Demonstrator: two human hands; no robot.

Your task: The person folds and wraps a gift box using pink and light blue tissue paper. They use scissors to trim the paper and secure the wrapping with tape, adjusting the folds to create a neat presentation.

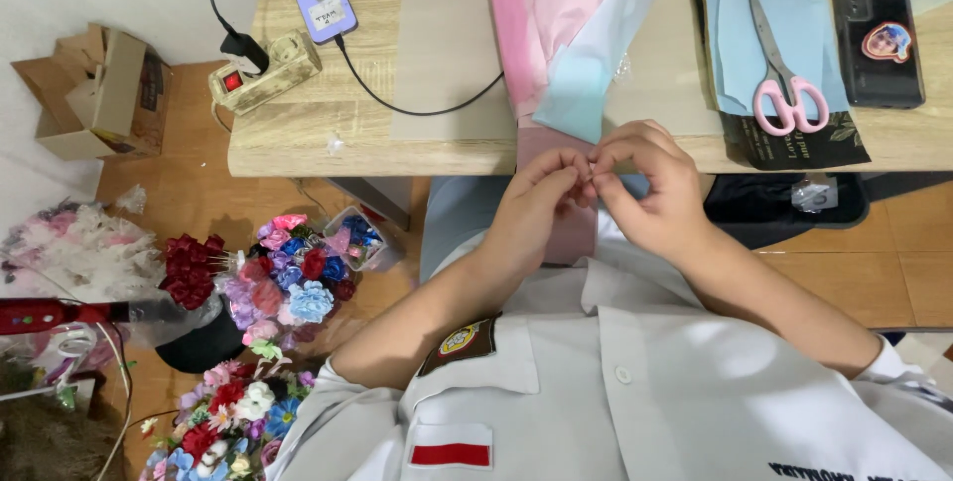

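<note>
Both hands meet at table edge: left hand and right hand fingers pinched narrow on something tiny, unclear what. Pink paper and scissors lie within reach.

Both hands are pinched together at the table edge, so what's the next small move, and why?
Probably keep the pinch and draw it toward the pink paper. The left hand and right hand meet fingertip to fingertip just below the sheets; what they hold is too small to tell, and the scissors lie untouched.
</note>
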